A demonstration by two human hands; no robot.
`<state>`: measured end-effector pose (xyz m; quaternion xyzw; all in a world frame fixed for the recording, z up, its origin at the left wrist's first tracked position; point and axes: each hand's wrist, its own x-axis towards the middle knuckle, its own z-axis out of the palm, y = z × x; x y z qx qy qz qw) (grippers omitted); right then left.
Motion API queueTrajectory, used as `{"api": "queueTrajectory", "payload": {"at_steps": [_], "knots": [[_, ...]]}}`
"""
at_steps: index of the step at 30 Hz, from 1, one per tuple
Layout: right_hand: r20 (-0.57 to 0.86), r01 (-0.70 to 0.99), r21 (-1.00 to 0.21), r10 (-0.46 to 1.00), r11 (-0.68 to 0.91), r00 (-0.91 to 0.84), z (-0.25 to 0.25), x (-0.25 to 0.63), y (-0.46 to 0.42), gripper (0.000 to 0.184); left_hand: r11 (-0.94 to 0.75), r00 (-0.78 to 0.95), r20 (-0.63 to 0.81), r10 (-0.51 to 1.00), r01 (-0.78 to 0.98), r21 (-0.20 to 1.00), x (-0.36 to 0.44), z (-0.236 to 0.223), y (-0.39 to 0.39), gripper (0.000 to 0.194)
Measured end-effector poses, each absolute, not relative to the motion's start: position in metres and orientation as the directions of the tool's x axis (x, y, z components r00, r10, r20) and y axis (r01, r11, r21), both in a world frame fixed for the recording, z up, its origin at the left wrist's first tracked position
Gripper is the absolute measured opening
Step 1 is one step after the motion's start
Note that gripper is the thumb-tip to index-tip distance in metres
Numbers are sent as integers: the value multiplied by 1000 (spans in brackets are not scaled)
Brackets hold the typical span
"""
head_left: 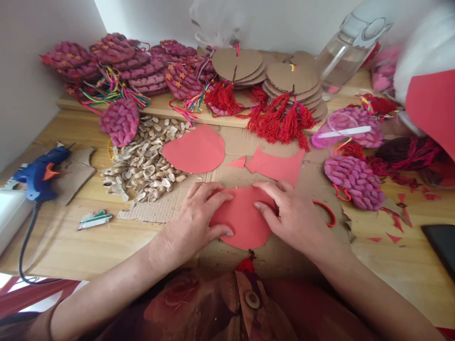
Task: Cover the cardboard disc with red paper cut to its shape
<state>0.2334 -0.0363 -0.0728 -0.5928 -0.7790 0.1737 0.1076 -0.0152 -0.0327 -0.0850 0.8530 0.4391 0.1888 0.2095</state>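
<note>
A red paper heart (243, 220) lies flat on a sheet of cardboard (167, 208) near the table's front edge. My left hand (199, 215) presses on its left side with fingers stretched out flat. My right hand (289, 213) presses on its right side, fingers also flat, thumb on the paper. A red tassel (246, 263) pokes out from under the heart's lower tip. Another red paper heart (195, 149) and red paper offcuts (275, 165) lie just beyond my hands.
A blue glue gun (42, 175) with its cord lies at the left. A heap of pale nutshells (147, 158) sits behind my left hand. Pink shell-covered hearts (355, 182), cardboard hearts with red tassels (284, 94), a clear bottle (343, 54) and a dark phone (442, 241) crowd the back and right.
</note>
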Motion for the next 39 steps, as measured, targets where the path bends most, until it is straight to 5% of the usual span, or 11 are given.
{"api": "queueTrajectory", "payload": {"at_steps": [30, 39], "knots": [[-9, 911, -327, 962, 253, -271, -73, 232, -38, 36, -414, 436, 115, 893, 692, 591, -19, -80, -24, 59], [-8, 911, -322, 961, 258, -276, -73, 232, -37, 36, -407, 401, 136, 906, 735, 542, -16, -83, -23, 44]]}}
